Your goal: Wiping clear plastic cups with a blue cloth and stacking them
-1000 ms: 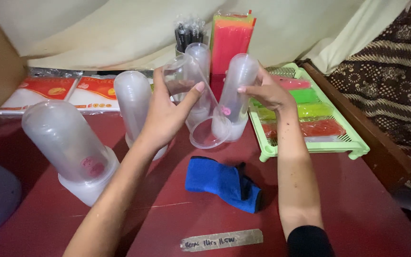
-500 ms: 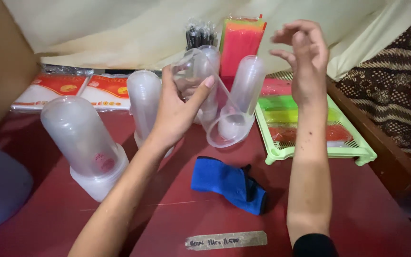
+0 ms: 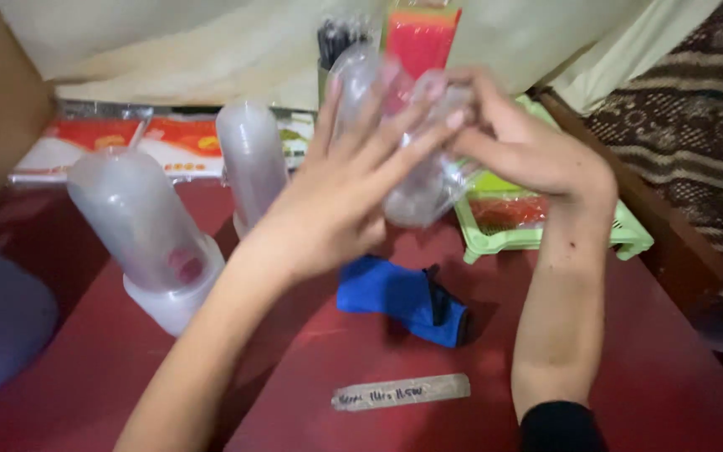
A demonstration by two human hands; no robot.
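Held aloft between left hand (image 3: 336, 209) and right hand (image 3: 516, 146): a clear plastic dome-shaped bottle (image 3: 416, 151) (blurred), fingers of both wrapped around it, well above the dark red table (image 3: 646, 368). Below it, lying on the table, a blue fabric pouch (image 3: 403, 297); just right, a light green plastic tray (image 3: 629, 234). Further left, standing apart, two more clear plastic domed bottles (image 3: 140, 226) on white bases.

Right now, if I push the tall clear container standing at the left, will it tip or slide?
The tall clear container already leans on its small white base, so it probably tips rather than slides. It looks like thin, nearly empty plastic, so likely light. Its rounded body may roll once down.
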